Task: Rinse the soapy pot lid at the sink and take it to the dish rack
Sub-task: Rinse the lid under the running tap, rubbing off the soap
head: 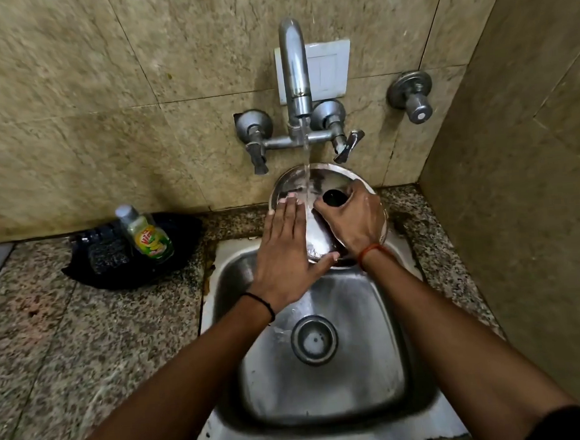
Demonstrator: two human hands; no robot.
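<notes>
A round steel pot lid [327,179] with a black knob [334,197] is held tilted over the back of the steel sink [327,382]. Water runs from the wall tap [295,82] onto the lid's top face. My right hand [354,222] grips the knob. My left hand [283,247] lies flat on the lid's left half, fingers stretched out and together, thumb under the lower rim. The lower right of the lid is hidden by my hands.
A dish-soap bottle [147,235] stands on a black scrubber tray [120,262] on the granite counter [67,338] left of the sink. Tap handles [256,146] and a separate valve [412,98] stick out of the tiled wall. A side wall closes the right.
</notes>
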